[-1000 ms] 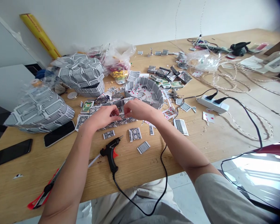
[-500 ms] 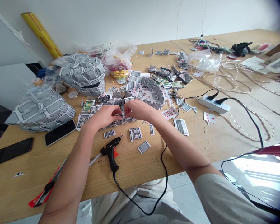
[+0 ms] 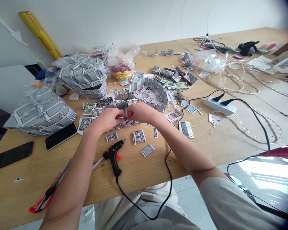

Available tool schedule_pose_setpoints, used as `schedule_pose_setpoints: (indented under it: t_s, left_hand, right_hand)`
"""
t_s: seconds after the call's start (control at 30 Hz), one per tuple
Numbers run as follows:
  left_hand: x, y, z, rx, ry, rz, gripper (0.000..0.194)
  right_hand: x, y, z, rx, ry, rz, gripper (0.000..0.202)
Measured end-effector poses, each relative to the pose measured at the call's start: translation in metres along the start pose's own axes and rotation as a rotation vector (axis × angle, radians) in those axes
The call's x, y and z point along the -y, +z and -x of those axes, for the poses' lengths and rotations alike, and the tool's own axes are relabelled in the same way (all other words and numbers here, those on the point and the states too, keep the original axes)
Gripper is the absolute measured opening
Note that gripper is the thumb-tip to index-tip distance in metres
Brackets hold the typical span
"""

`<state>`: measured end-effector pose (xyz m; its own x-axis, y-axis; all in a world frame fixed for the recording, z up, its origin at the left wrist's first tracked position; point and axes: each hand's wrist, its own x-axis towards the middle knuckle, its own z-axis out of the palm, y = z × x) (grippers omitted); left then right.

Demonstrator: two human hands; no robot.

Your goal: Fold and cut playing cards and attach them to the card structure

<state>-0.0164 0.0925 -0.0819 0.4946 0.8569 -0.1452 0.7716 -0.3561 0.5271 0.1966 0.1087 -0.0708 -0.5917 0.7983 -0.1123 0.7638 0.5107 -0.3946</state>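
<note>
A low blue-and-white structure of folded playing cards lies in front of me, partly hidden by my hands. My left hand pinches at its inner edge with bent fingers. Close beside it, my right hand has its fingers pressed together on the card wall. Just behind stands a heart-shaped card tray with loose card pieces inside. On the near side lie a black glue gun, a cut patterned card and a grey card piece.
Two woven card boxes stand at left, near two phones. A red cutter lies by my left forearm. The glue gun's cord loops over the table edge; a power strip sits at right.
</note>
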Motion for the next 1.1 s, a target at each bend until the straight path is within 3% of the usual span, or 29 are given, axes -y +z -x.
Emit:
schedule_pose_setpoints:
  t_s: [0.43,0.67,0.9,1.1]
  left_hand:
    - [0.020,0.008,-0.006,0.061,-0.094,0.163,0.039]
    - [0.017,0.003,-0.004,0.086,-0.118,0.125,0.040]
    - [0.014,0.000,0.001,-0.030,-0.063,0.076,0.038]
    - [0.012,0.004,-0.002,0.026,-0.076,0.007,0.036]
  right_hand:
    - [0.000,0.007,-0.003,0.004,0.004,0.027,0.014]
    - [0.000,0.003,0.000,-0.008,-0.003,0.007,0.011]
    - [0.000,-0.011,0.007,-0.256,0.037,-0.101,0.018]
    - [-0.007,-0.007,0.005,-0.253,0.071,-0.006,0.028]
